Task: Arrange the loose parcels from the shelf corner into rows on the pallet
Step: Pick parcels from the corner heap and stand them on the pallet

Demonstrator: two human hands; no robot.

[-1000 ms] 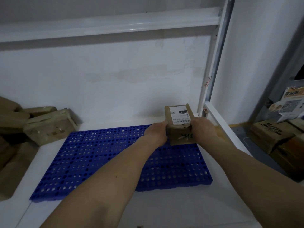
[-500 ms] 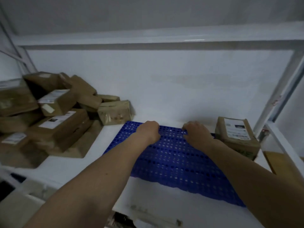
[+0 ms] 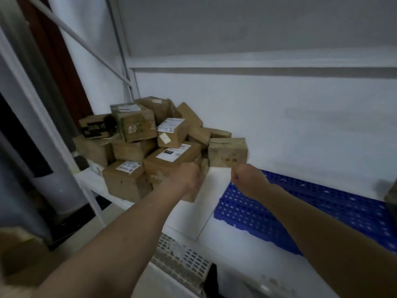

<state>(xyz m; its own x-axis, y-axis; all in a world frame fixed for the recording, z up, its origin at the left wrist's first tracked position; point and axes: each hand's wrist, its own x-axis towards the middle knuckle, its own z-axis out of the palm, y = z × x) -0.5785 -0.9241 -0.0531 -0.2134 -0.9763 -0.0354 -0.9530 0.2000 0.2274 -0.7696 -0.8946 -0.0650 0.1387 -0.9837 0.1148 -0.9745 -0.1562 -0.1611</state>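
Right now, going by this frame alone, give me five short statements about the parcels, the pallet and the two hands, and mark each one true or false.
1. The parcels lie in a loose heap in the shelf corner. True.
2. The pallet is red. False: it is blue.
3. The pallet lies left of the heap. False: it lies to its right.
4. The right hand carries a parcel above the pallet. False: it holds nothing visible, its fingers curled.
5. The left hand is at the front of the heap. True, though whether it grips a parcel cannot be told.
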